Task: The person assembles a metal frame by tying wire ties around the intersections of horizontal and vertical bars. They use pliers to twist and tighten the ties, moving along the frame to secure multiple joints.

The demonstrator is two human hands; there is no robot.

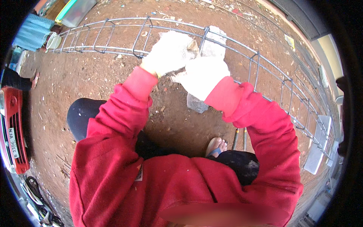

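A long steel rebar cage [257, 68] with wire stirrups runs across in front of me, curving from far left to right. Both my hands wear white gloves, washed out by glare. Above the near bars, my left hand [172, 53] is closed, its dirty fingertips turned toward the right. My right hand [206, 75] is closed too, just below and right of it, nearly touching. Whatever either hand pinches cannot be made out in the glare. A grey concrete block [215, 43] sits beneath the cage, partly covered by my hands; another grey block part [196, 103] shows below my right wrist.
Two long tool handles [240, 138] stand beside my sandalled foot [216, 146]. At right, thin rods lie on the dirt near a white slab [317, 147]. A red vehicle front [15, 128] is at left; a clear bin [77, 11] and blue cloth [34, 32] are far left.
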